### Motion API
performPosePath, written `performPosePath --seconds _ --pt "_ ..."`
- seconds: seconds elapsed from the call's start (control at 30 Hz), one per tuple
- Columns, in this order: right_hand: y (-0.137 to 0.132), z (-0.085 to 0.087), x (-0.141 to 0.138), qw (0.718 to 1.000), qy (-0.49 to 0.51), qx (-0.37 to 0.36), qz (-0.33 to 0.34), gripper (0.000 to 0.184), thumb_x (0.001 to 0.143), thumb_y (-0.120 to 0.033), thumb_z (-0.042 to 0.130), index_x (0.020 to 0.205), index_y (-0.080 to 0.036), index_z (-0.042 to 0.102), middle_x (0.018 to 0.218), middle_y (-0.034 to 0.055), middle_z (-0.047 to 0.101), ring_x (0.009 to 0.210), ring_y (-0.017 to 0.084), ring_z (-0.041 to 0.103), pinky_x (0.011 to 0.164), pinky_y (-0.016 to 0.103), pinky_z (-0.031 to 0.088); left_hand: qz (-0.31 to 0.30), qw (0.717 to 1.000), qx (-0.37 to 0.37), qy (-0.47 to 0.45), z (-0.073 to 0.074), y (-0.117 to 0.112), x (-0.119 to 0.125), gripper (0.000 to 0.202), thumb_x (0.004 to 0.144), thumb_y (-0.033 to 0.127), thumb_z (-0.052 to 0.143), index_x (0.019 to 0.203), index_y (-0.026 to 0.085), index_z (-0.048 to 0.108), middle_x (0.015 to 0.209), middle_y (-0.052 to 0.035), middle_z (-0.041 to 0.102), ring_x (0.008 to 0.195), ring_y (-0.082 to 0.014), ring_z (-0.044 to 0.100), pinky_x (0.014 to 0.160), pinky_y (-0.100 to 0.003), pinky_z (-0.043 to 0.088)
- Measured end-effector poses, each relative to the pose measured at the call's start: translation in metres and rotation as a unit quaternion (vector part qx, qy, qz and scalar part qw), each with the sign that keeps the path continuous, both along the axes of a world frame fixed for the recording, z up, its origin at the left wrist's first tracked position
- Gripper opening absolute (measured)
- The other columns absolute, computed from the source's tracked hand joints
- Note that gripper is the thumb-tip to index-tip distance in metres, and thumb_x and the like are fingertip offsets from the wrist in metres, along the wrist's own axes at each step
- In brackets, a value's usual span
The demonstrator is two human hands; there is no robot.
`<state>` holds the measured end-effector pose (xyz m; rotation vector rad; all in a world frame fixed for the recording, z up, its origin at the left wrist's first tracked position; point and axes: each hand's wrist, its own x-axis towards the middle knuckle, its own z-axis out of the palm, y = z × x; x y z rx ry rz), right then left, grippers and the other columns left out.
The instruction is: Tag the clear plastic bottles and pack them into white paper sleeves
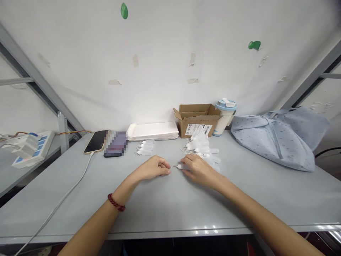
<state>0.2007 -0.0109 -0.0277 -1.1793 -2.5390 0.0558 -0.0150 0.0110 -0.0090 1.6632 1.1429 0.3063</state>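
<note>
My right hand point(198, 169) rests on the grey table point(165, 202) with its fingers pinched on a small white tag point(179, 166) whose tip points left. Just behind it lies a heap of white tags point(202, 148) with thin strings. My left hand point(154, 168) lies a few centimetres to the left, fingers curled loosely, fingertips near the tag's tip; nothing shows in it. A red bead bracelet point(116, 203) circles my left wrist. A smaller cluster of tags point(145, 147) lies further back left.
At the back stand a stack of white trays point(153, 131), an open cardboard box point(195, 119) and a lidded cup point(225, 116). A blue cloth bag point(279, 137) fills the right. Two phones point(106, 142) with a white cable lie left; a power strip point(32, 149) sits far left.
</note>
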Motion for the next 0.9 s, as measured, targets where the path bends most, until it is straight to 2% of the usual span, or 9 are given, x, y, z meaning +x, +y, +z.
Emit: performPosePath --seconds 0.1,0.2,0.37,0.6,0.9 --pt "-0.0003 0.0006 -0.0005 1.0 -0.015 -0.014 -0.001 0.012 0.081 -0.014 0.053 0.091 -0.014 0.058 0.083 0.008 0.059 0.078 0.02 0.056 0.068 0.033 0.045 -0.001 0.999 0.034 0.02 -0.0008 -0.0019 0.0014 0.03 0.067 0.037 0.062 0.083 0.01 0.065 0.067 -0.0022 0.061 0.063 -0.0147 0.054 0.058 -0.025 0.04" --pt "-0.0009 0.001 -0.0012 1.0 0.002 -0.008 0.005 0.014 0.081 -0.013 0.052 0.094 -0.015 0.058 0.086 0.008 0.058 0.077 0.019 0.056 0.067 0.032 0.046 0.0 0.998 0.048 0.033 -0.0007 -0.003 0.0018 0.027 0.069 0.037 0.059 0.077 0.011 0.063 0.065 -0.0021 0.06 0.063 -0.015 0.054 0.058 -0.026 0.04" --pt "-0.0001 -0.001 -0.0006 0.997 0.072 0.002 0.009 0.025 0.081 -0.006 0.047 0.103 -0.015 0.053 0.096 0.0101 0.055 0.083 0.02 0.057 0.069 0.033 0.049 0.039 0.998 0.04 0.025 -0.0008 -0.0026 0.0014 0.034 0.074 0.041 0.054 0.094 0.013 0.054 0.074 -0.0021 0.061 0.059 -0.0132 0.056 0.056 -0.026 0.041" --pt "-0.0005 -0.0023 -0.0014 0.993 0.116 -0.004 0.001 0.026 0.083 -0.005 0.041 0.106 -0.017 0.049 0.101 0.0107 0.05 0.089 0.021 0.057 0.072 0.035 0.051 -0.001 1.0 0.021 0.0 0.0003 -0.001 0.0027 0.029 0.078 0.041 0.051 0.079 0.014 0.06 0.076 -0.0039 0.062 0.061 -0.0121 0.056 0.053 -0.023 0.039" --pt "-0.0001 -0.0038 -0.0025 0.992 0.127 0.021 -0.002 0.028 0.083 -0.006 0.039 0.105 -0.019 0.049 0.099 0.0093 0.05 0.085 0.019 0.058 0.07 0.034 0.051 -0.009 1.0 -0.007 -0.025 0.0052 -0.0025 0.0021 0.028 0.075 0.04 0.056 0.077 0.013 0.061 0.075 -0.0041 0.063 0.061 -0.0116 0.055 0.055 -0.023 0.042"
